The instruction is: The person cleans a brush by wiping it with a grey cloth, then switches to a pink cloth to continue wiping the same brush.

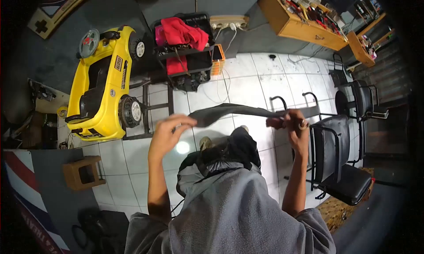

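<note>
1. Left hand point(170, 134): grip pinching the left end of a dark strip point(238, 109), thumb and fingertips together.
2. Right hand point(295, 125): grip closed on the same strip near its other end, a bit sticking out past the hand. Ring point(303, 125) on a finger.
3. Strip: looks like thin, floppy fabric, held up crosswise between both hands, slightly bowed, above the white tile floor point(211, 96).
4. Below the strip: wearer's grey top point(234, 201), dark legwear and feet.
5. Left side: yellow toy car point(102, 84) with steering wheel and black wheels; small brown stool point(84, 172) nearer the wearer.
6. Ahead: black rack point(183, 55) with red cloth point(184, 32) draped on its top level, more red on the lower one; orange crate point(217, 60) just beside it. Power strip point(229, 21) with white plug on the wall behind.
7. Upper right: wooden desk point(309, 32) loaded with tools and small items, too small to name.
8. Right: black chairs point(331, 141) with metal frames, near the right hand.
</note>
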A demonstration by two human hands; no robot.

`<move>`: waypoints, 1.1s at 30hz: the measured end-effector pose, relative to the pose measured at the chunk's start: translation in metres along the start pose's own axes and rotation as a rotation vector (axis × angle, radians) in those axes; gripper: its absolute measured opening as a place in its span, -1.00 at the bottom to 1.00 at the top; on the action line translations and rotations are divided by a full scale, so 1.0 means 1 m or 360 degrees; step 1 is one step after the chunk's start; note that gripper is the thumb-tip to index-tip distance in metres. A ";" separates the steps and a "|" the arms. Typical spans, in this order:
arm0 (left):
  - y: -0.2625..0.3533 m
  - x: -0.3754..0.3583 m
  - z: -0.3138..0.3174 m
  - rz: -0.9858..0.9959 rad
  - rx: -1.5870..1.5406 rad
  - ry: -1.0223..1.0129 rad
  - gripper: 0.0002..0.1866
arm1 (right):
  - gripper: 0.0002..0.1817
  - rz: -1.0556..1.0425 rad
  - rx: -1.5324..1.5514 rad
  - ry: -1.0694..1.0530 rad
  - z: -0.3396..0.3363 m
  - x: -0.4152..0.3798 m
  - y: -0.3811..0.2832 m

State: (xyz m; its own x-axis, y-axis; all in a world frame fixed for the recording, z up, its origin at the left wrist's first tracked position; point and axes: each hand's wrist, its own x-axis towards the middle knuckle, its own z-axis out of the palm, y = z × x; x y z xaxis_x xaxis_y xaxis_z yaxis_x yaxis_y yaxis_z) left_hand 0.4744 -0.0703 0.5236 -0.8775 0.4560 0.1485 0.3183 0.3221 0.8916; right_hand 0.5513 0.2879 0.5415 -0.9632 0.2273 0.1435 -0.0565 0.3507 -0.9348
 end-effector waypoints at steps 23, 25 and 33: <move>-0.016 -0.024 0.058 -0.0818 -0.0331 -0.0353 -0.83 | -0.96 0.0868 0.0321 0.0205 -0.033 -0.105 0.041; -0.001 0.006 0.076 -0.0824 -0.0313 -0.0038 -0.81 | -0.96 0.0588 -0.0014 0.0439 -0.030 -0.083 0.044; 0.079 0.095 0.145 -0.0375 -0.0565 0.0441 -0.78 | -0.87 0.0413 0.0133 0.0744 0.001 0.009 0.003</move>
State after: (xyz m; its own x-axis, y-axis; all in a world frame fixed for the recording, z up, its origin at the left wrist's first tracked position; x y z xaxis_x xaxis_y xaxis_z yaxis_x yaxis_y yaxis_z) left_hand 0.4685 0.1189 0.5460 -0.9883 0.1523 -0.0090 0.0012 0.0662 0.9978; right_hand 0.5423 0.2898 0.5394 -0.7298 0.6834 0.0159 0.1289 0.1604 -0.9786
